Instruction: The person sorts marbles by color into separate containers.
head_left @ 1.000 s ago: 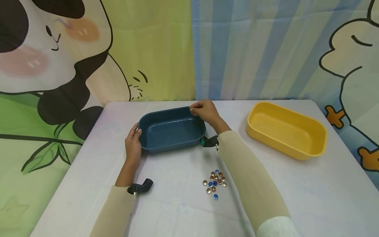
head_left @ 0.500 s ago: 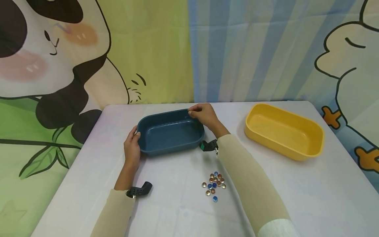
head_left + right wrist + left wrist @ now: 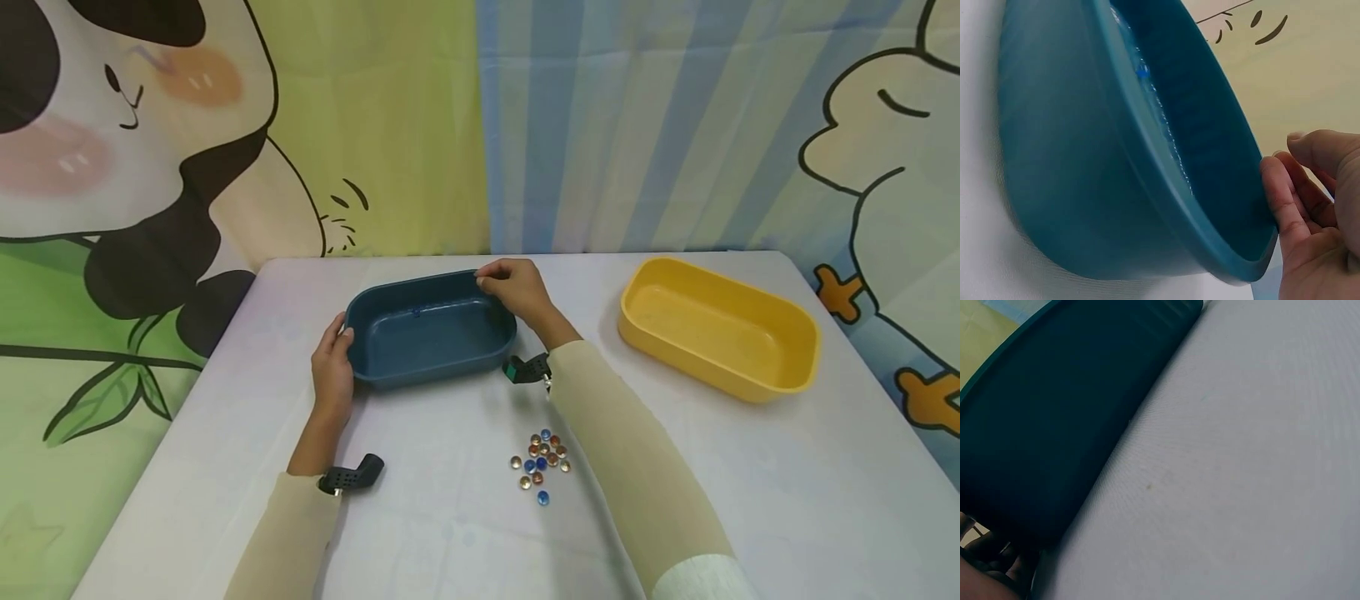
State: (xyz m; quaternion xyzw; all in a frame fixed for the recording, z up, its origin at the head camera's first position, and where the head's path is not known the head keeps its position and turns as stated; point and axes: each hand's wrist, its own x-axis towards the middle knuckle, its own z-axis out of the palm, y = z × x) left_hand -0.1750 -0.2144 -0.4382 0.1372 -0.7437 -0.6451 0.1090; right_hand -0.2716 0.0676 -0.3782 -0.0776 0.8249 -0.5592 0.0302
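A dark blue oblong basin [image 3: 420, 367] stands on the table, and a small bright blue bead [image 3: 417, 312] shows against its inner far side. In the right wrist view the same blue bead [image 3: 1142, 72] sits by a glinting line inside the wall. My left hand [image 3: 332, 371] rests against the basin's left end, thumb close to the rim. At the far right corner is my right hand [image 3: 517, 287], fingertips right at the rim and nothing visible between thumb and fingers. Several flat glass beads [image 3: 542, 463], blue, amber and clear, lie loose in front of the basin.
A yellow oblong basin [image 3: 720, 337] stands at the right of the white-covered table [image 3: 435, 517]. Printed curtains [image 3: 405, 125] hang right behind the table's back edge. Each wrist wears a black camera mount [image 3: 352, 475].
A blue bead now shows inside the dark blue basin, where none was visible before. Both hands keep their places; the head view has shifted only slightly.
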